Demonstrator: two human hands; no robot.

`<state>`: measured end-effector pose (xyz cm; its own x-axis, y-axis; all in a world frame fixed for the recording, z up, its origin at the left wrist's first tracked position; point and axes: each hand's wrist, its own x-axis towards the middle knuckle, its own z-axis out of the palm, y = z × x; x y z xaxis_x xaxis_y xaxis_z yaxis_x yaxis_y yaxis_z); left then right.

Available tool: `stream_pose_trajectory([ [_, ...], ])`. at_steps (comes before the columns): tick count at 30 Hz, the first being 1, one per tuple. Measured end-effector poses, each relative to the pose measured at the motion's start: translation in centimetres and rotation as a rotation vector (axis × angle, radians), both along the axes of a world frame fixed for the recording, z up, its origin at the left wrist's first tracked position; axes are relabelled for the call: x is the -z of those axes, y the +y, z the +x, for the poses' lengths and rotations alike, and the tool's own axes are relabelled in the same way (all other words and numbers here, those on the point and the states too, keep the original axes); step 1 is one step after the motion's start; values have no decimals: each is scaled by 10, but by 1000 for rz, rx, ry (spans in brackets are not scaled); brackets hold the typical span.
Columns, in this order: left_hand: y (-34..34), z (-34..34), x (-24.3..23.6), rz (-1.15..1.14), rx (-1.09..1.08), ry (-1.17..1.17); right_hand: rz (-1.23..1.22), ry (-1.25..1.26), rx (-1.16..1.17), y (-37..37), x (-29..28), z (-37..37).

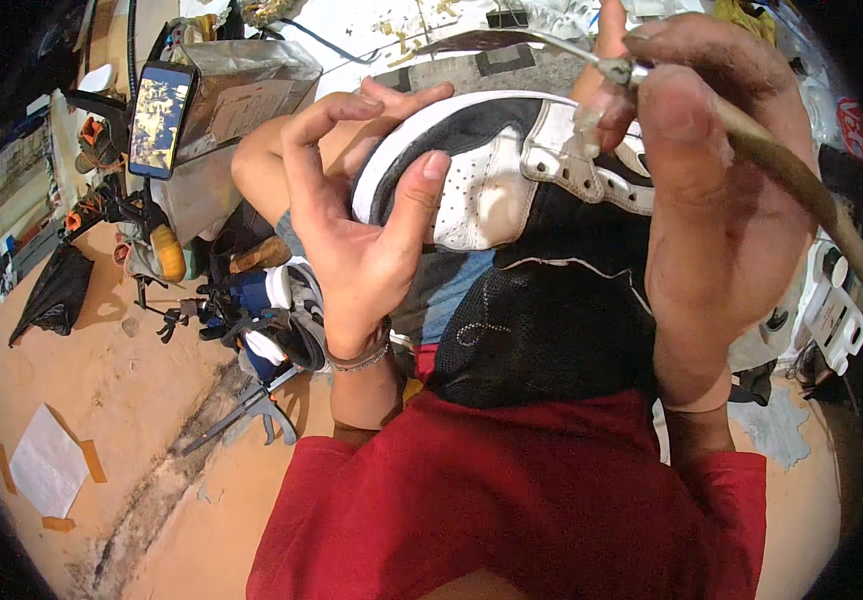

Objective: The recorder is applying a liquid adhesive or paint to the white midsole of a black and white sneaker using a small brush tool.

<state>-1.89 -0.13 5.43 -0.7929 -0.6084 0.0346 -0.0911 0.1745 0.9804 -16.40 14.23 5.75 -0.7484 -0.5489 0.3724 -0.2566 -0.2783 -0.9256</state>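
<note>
A white sneaker (472, 190) with black lining and punched holes lies sideways above my lap, its pale sole edge curving away from me. My left hand (362, 230) holds it at the rounded end, thumb over the upper and fingers bent beside the sole. Raised close to the camera, my right hand (722, 180) grips a long tool (782, 150) with a curved brown handle and a thin metal shaft. The shaft points left above the shoe and ends in a dark, flat-looking part. Something small and translucent shows by the right fingertips; I cannot make it out.
A phone (162, 120) leans against a worn box (242, 95) at the left. Several shoes and a grey clamp (252, 410) lie on the floor beside my left arm. Paper (49, 462) is taped down at the lower left. Black mesh fabric (552, 330) covers my lap.
</note>
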Motion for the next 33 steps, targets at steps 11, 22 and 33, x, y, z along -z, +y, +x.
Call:
stream_pose_trajectory([
  [11, 5, -2, -5, 63, -3, -14, 186, 65, 32, 5, 5, 1],
  [22, 13, 1, -4, -11, -178, -85, 134, 63, 31, 7, 8, 8],
  [33, 4, 7, 0, -138, -109, -146, -16, -37, 11, 5, 5, 21],
])
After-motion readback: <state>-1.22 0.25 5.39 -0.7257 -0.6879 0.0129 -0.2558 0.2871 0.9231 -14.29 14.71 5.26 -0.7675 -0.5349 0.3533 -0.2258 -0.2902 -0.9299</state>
